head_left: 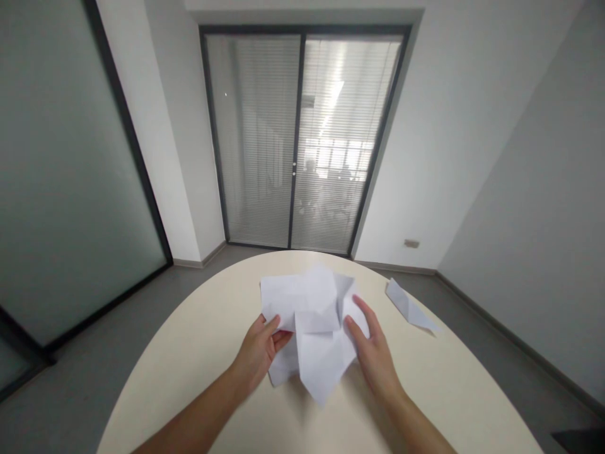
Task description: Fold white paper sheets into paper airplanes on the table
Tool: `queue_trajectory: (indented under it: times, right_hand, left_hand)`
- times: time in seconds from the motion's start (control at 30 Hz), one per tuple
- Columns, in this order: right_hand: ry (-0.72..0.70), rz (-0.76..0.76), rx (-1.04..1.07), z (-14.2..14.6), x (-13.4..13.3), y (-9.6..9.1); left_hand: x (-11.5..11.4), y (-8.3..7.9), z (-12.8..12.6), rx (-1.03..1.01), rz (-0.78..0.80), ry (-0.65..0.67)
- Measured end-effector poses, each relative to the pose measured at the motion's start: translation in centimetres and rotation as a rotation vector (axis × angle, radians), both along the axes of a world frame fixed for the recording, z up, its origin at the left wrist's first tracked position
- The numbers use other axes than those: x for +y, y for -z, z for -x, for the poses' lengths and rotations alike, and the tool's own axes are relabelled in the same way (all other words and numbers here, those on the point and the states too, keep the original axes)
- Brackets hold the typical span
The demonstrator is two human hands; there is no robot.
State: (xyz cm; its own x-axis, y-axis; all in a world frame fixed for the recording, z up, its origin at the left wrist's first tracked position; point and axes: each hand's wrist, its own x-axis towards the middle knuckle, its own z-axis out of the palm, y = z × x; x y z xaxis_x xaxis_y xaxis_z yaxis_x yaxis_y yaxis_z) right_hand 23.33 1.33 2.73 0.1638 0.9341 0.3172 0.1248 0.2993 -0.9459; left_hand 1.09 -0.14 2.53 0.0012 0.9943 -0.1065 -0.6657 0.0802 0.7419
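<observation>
A white folded paper [317, 309] with several flaps pointing different ways is held between my hands, above the table. My left hand [259, 350] pinches its left flap, thumb on top and fingers curled underneath. On the other side, my right hand [373, 347] grips the right flap, with the thumb on the near face and the index finger along the outer edge. One pointed flap hangs down towards me in the middle. The paper hides parts of the fingers beneath it.
The round cream table [203, 353] fills the foreground. Near its right edge lies a narrow folded strip of white paper [410, 308]. Beyond the table stand a glass partition with blinds [259, 145] and white walls.
</observation>
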Motion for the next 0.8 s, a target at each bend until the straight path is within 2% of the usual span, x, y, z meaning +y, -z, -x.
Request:
queue_trajectory:
  times: [0.1,0.23,0.3,0.37,0.53,0.63,0.8]
  right_hand:
    - [-0.018,0.122,0.213,1.4,-0.8,-0.4]
    - [-0.262,0.204,0.407,2.8,-2.2,-1.8]
    - [-0.351,0.241,0.443,3.2,-2.6,-2.3]
    - [-0.347,0.256,0.440,3.3,-2.8,-2.3]
    - [-0.191,0.256,0.389,2.5,-2.0,-0.6]
    - [-0.049,0.288,0.367,1.7,-1.5,0.0]
    - [-0.077,0.396,0.234,1.0,-1.5,-0.5]
  left_hand:
    - [-0.7,-0.2,-0.4,-0.015,-0.019,0.044]
    - [-1.2,-0.7,-0.7,-0.008,-0.040,0.108]
    - [-1.4,-0.9,-0.9,-0.002,-0.006,0.149]
    - [-1.5,-1.1,-1.0,0.001,0.027,0.147]
    - [-0.5,-0.7,-0.6,-0.019,0.083,-0.084]
    - [0.8,-0.2,0.2,-0.035,0.008,-0.248]
    - [3.0,0.1,2.5,0.106,0.001,-0.473]
